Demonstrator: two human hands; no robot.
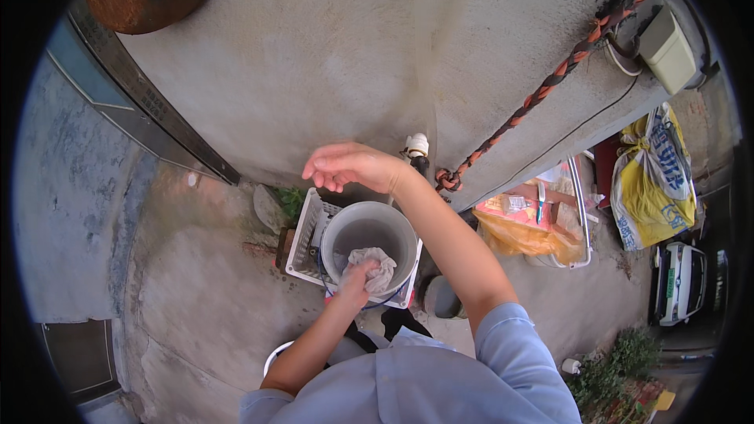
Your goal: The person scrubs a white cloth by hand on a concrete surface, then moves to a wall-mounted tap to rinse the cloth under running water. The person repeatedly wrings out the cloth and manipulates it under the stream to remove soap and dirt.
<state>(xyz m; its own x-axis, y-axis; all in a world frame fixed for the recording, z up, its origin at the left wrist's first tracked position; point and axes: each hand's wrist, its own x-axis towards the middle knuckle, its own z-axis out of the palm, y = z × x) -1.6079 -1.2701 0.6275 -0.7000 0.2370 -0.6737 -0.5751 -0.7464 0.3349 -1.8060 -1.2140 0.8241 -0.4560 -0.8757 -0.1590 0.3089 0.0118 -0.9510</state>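
Observation:
My left hand (355, 282) grips a crumpled, wet-looking pale cloth (374, 270) inside the near part of a whitish bucket (406, 225). Greyish water (353, 241) lies in the bucket. My right hand (347, 168) is raised beyond the bucket's far rim, near the wall, its fingers loosely bent and nothing seen in them. The bucket stands in a white plastic basket (300, 241) with slotted walls. A blue handle (377, 306) hangs around the bucket's near side. Just right of my right wrist, a white-topped tap fitting (417, 144) stands at the wall.
A knotted red-and-black braided rope (524, 106) slants along the wall (306, 70). Right of the basket stands a dark bucket (442, 297). Farther right are a cart (580, 212) with tools and an orange bag, a yellow-and-white sack (654, 182) and a parked white car (682, 282).

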